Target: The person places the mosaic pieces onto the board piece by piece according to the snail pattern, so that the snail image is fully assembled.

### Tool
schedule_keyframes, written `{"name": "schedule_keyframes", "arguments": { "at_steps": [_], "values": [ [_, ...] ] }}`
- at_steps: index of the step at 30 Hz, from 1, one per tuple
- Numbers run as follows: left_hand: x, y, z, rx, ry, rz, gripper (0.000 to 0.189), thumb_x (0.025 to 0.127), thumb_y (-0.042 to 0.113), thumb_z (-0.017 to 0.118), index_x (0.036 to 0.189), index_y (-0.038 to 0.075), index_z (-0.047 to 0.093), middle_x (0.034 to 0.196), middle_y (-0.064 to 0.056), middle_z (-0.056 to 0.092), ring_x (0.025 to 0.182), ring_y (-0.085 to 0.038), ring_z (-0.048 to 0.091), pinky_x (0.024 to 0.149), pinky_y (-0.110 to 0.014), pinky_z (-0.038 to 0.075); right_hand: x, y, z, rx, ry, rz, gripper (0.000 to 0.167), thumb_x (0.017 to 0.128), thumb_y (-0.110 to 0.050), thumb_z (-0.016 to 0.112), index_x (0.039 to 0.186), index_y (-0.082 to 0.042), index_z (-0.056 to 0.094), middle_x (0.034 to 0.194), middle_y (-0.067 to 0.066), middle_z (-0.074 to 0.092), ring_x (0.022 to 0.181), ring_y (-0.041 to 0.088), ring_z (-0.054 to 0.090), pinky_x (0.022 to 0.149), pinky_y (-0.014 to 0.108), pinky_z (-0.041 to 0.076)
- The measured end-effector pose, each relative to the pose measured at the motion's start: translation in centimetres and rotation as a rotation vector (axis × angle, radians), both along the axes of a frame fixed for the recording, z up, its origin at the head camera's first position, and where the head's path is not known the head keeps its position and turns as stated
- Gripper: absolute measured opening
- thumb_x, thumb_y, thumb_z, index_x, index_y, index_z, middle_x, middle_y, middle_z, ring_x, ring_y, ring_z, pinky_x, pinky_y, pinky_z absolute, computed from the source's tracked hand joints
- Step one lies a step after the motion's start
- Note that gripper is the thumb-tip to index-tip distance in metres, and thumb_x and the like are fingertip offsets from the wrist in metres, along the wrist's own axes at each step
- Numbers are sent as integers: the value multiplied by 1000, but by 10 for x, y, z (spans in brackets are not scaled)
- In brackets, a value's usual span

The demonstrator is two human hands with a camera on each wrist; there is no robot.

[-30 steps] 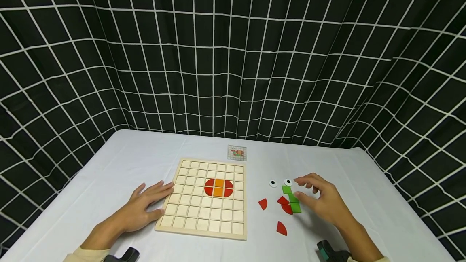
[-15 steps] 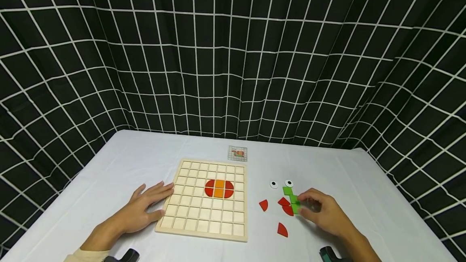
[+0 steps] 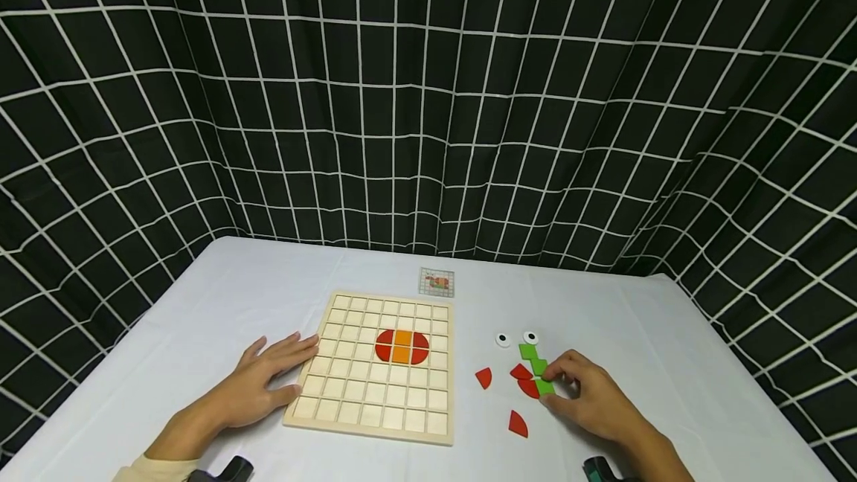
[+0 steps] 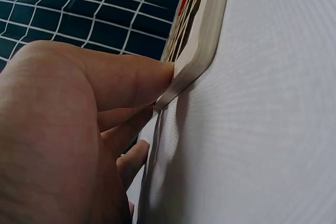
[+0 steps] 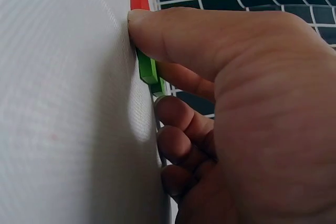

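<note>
My left hand (image 3: pixel 257 385) rests at the left edge of a wooden grid board (image 3: pixel 355 409), fingers extended and fingertips on its rim. In the left wrist view the thumb meets the corner of the board (image 4: pixel 202 51). On the board, red quarter-round tiles (image 3: pixel 383 352) flank orange square tiles (image 3: pixel 402 353). To the right of the board, my right hand (image 3: pixel 596 400) pinches a green square tile (image 3: pixel 544 387) between thumb and index finger, low at the tabletop. The right wrist view shows the thumb over this green tile (image 5: pixel 148 71), partly hiding it.
More green tiles (image 3: pixel 528 351) lie just beyond the pinched one. Around them are loose red quarter-round tiles (image 3: pixel 518 424) and two white eye discs (image 3: pixel 503 340). Behind the board lies a small picture card (image 3: pixel 437 283). A black gridded curtain (image 3: pixel 428 132) hangs past the white tabletop (image 3: pixel 281 281).
My right hand has come down from above the tiles toward the nearest green one, and thumb and index finger have closed in on it. The left hand stays put.
</note>
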State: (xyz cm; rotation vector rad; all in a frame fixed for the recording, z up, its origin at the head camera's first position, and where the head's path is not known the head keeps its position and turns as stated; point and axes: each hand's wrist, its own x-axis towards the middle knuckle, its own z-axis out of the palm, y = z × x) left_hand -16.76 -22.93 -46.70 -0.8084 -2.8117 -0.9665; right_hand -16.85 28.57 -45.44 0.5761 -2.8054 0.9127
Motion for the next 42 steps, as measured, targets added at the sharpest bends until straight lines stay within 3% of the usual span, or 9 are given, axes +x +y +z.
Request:
{"name": "schedule_keyframes", "arguments": {
  "at_steps": [6,23,32,42],
  "values": [
    [1,1,3,3,0,0,55,85,17,69,138,7,54,146,-5,45,137,-38,30,105,-65,3,-1,-1,3,42,-27,7,26,75,-17,83,94,-23,66,93,-12,54,81,11,49,73,30,45],
    [0,1,2,-5,-19,10,56,85,18,68,139,8,54,146,-4,45,138,-37,29,106,-65,2,-1,-4,3,57,-100,-65,23,74,-21,84,88,-20,65,89,-10,52,80,12,48,71,28,45],
    [0,0,3,-14,-16,8,56,86,19,68,139,9,53,146,-4,45,138,-36,29,106,-64,2,4,-5,3,-7,-41,-154,24,73,-17,85,91,-15,70,78,-10,57,71,10,51,62,24,46],
    [0,0,1,-2,0,2,56,86,20,68,138,8,54,146,-5,45,137,-37,30,105,-65,3,4,-8,11,-39,175,-85,27,70,-7,85,93,-15,74,79,-17,56,69,8,51,58,24,44]
  ]
}}
